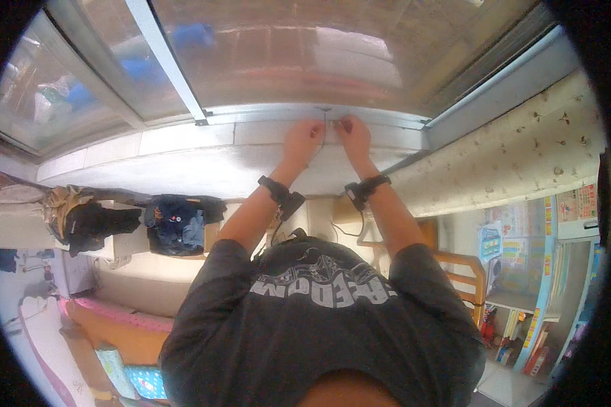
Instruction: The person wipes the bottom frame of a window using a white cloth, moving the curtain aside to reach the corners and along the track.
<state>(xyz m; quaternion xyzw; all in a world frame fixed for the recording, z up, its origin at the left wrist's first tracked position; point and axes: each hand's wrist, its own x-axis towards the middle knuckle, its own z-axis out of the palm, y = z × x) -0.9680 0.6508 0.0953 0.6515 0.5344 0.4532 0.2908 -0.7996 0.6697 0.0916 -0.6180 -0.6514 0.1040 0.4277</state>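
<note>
Both my hands are over the white tiled window sill [188, 138], close to the white bottom rail [265, 113] of the window. My left hand [304, 140] has its fingers curled, and whatever may lie inside them is hidden. Facing it, my right hand [355, 138] is bent inward with thumb and fingertips close together. Something small and pale shows at those fingertips, too blurred to name. Between the two hands a thin dark line [325, 129], perhaps a cord, runs down from the rail. Each wrist wears a black strap with a small device.
Window glass [285, 56] rises beyond the sill, divided by a white upright [165, 61]. A patterned curtain [519, 147] hangs at right, above a bookshelf [534, 305] and a wooden chair [461, 269]. Dark clothes [175, 224] lie at left, beyond them a bed [117, 330].
</note>
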